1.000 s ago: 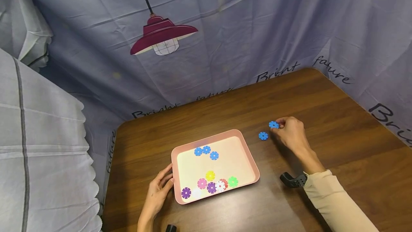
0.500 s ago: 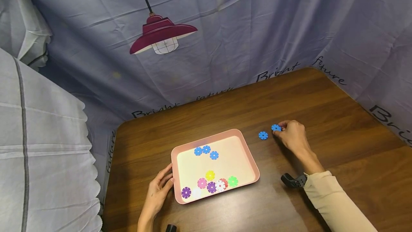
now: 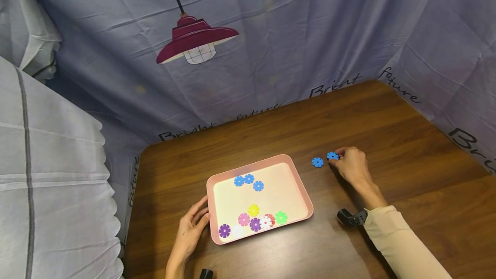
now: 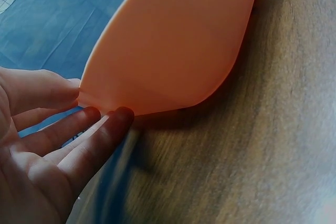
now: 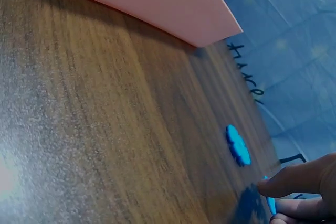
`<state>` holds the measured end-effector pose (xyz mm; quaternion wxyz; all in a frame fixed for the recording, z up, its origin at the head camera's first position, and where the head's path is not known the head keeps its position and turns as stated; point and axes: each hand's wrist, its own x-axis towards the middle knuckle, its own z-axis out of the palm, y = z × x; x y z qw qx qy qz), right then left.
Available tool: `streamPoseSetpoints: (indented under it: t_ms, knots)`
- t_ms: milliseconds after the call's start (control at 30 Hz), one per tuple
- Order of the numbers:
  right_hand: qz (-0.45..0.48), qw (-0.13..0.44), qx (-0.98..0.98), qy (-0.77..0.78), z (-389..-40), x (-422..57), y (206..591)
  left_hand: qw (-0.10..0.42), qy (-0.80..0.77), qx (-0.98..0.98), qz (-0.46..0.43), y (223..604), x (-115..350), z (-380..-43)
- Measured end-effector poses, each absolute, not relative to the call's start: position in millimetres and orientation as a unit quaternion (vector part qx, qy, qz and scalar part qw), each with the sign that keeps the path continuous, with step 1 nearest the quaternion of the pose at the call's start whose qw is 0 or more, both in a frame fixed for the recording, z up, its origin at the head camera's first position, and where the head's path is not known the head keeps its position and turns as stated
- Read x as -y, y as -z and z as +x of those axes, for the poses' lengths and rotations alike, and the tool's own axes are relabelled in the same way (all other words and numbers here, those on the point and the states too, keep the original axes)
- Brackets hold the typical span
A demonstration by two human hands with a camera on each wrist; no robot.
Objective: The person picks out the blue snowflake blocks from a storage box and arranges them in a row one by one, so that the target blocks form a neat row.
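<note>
A blue notched disc (image 3: 332, 156) is pinched between the thumb and fingers of my right hand (image 3: 352, 165). In the right wrist view that held disc (image 5: 270, 203) shows edge-on, with a shadow on the table below it. Just left of it, a second blue notched disc (image 3: 317, 162) lies flat on the table. My left hand (image 3: 188, 230) rests its fingertips against the outer left wall of a pink tray (image 3: 306, 199); the left wrist view shows the fingers (image 4: 89, 150) fairly straight against the tray wall (image 4: 173, 40).
Several blue discs (image 3: 258, 186) lie toward the tray's back. Along its front are purple (image 3: 224, 230), pink (image 3: 243, 219), yellow (image 3: 253, 210), white, red and green (image 3: 281, 217) ones. A printed curtain (image 3: 271, 55) hangs behind the wooden table (image 3: 372, 115).
My right hand has moved slightly toward me and right with the pinched blue disc, leaving it a little farther from the back edge. The left hand and tray stay put.
</note>
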<state>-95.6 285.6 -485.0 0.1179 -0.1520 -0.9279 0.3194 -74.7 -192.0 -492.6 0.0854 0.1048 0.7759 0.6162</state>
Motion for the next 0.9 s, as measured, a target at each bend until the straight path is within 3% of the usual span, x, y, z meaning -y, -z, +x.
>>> streamPoseSetpoints:
  t_ms: [900]
  knots:
    - [-0.173,0.1,0.932,-0.302,-94.2,-279.2,487.3,0.087,-0.621,-0.772,0.106,491.0,191.4,-74.8]
